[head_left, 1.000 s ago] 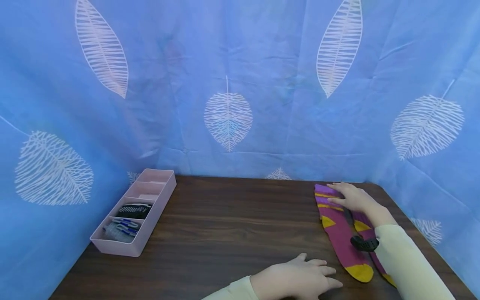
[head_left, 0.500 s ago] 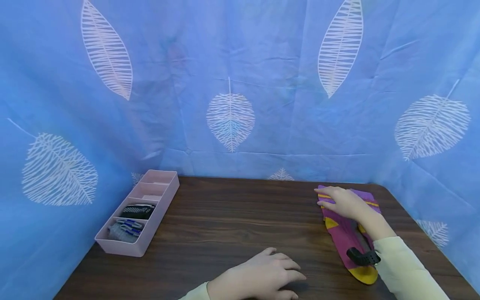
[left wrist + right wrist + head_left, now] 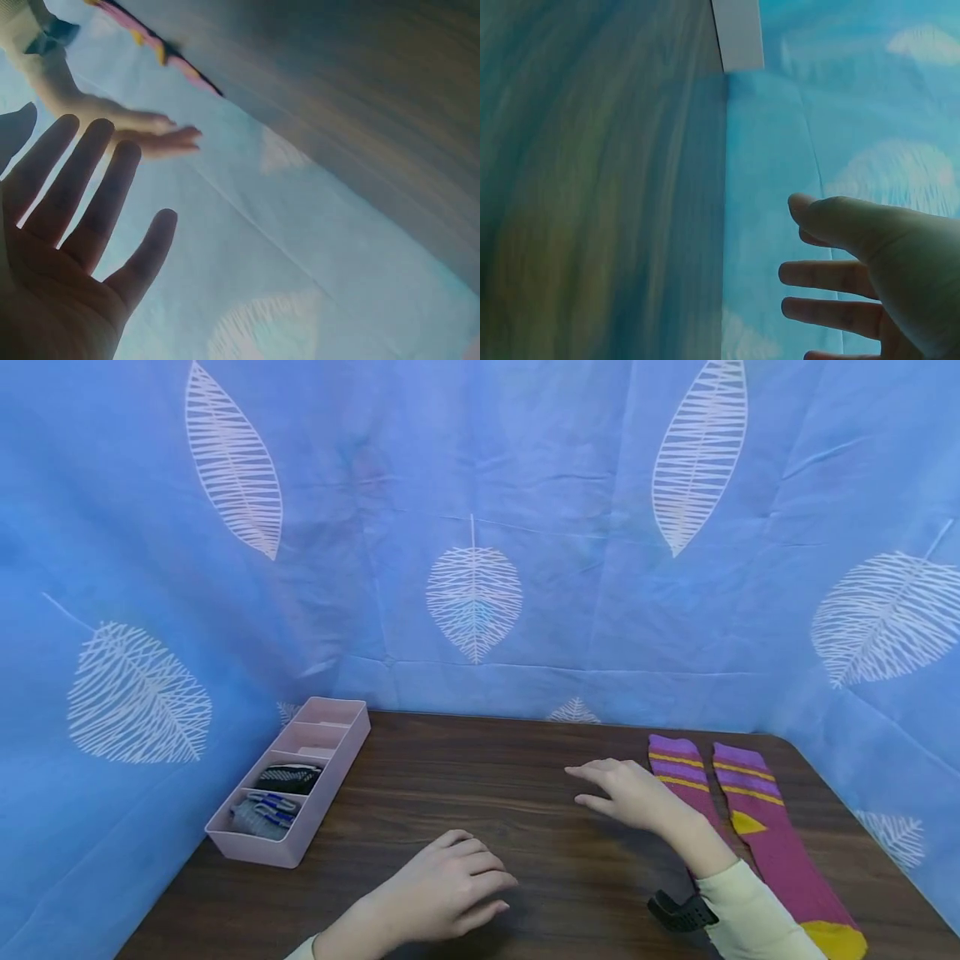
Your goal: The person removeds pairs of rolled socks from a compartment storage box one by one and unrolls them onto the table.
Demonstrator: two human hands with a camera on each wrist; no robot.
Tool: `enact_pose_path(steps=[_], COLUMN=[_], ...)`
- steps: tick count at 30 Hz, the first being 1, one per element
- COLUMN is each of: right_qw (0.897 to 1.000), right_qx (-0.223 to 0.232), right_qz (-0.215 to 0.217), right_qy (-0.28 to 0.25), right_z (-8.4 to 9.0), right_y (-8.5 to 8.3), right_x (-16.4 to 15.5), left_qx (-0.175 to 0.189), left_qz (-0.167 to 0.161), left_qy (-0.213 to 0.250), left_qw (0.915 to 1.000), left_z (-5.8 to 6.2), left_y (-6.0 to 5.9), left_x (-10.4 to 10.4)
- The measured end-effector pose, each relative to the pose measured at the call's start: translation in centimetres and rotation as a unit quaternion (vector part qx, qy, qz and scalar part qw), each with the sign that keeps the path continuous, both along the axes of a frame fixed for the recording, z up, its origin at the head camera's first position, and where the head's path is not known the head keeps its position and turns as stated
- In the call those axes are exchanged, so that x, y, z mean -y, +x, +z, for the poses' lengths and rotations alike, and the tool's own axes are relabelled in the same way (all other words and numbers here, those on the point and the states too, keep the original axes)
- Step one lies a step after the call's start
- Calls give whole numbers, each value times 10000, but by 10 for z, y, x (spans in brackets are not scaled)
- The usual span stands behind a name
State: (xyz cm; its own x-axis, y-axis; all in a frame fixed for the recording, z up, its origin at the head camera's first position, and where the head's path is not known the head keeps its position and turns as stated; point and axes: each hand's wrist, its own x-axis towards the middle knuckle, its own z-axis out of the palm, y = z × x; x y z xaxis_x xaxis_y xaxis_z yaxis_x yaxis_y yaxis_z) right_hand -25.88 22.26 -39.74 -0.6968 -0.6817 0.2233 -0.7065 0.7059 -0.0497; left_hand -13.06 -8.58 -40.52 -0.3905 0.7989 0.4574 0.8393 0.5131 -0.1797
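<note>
Two maroon socks with purple-and-yellow striped cuffs lie flat at the right of the table: a left sock (image 3: 678,768) and a right sock (image 3: 798,856). My right hand (image 3: 633,793) is held over the table just left of them, fingers extended and holding nothing; its forearm hides much of the left sock. Nearer the front middle, my left hand (image 3: 442,889) hovers with nothing in it. Its spread fingers (image 3: 101,199) show in the left wrist view. A pink divided box (image 3: 330,797) stands at the left, apart from both hands.
Inside the box, a folded black bundle (image 3: 288,778) and a grey-and-blue bundle (image 3: 258,818) sit in separate front compartments. A blue leaf-print curtain (image 3: 555,610) hangs behind the dark wooden table (image 3: 480,768). A black band (image 3: 681,912) circles the right wrist.
Both hands have moved left. My right hand has come away from over the sock cuffs, leaving both cuffs in sight. The view has shifted slightly; the box contents look the same.
</note>
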Motion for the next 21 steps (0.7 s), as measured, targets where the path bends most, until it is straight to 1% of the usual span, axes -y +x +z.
enact_pose_path(steps=[3, 5, 9, 12, 14, 16, 19, 21], right_qw=[9996, 9990, 9969, 9958, 9951, 9946, 9931, 9920], right_qx=[15, 26, -55, -14, 53, 135, 125, 145], right_qz=[277, 456, 779, 908, 959, 969, 1046, 1117], right_qy=[16, 31, 58, 137, 229, 348, 512, 575], right_z=[-5, -7, -10, -10, -9, -7, -4, -2], right_y=[2, 3, 4, 6, 8, 10, 12, 13], right_x=[18, 30, 52, 69, 79, 90, 106, 117], left_qx=[-286, -389, -411, -392, -356, -245, -136, -169], left_qz=[142, 270, 515, 766, 975, 1283, 1771, 2047], left_qy=[177, 265, 480, 638, 698, 679, 677, 710], left_qw=[9993, 9985, 9967, 9942, 9921, 9891, 9818, 9761], left_z=[1, 1, -1, -3, -6, -7, -10, -10], left_y=[0, 1, 1, 3, 5, 6, 7, 6], left_x=[19, 32, 57, 77, 90, 104, 125, 138])
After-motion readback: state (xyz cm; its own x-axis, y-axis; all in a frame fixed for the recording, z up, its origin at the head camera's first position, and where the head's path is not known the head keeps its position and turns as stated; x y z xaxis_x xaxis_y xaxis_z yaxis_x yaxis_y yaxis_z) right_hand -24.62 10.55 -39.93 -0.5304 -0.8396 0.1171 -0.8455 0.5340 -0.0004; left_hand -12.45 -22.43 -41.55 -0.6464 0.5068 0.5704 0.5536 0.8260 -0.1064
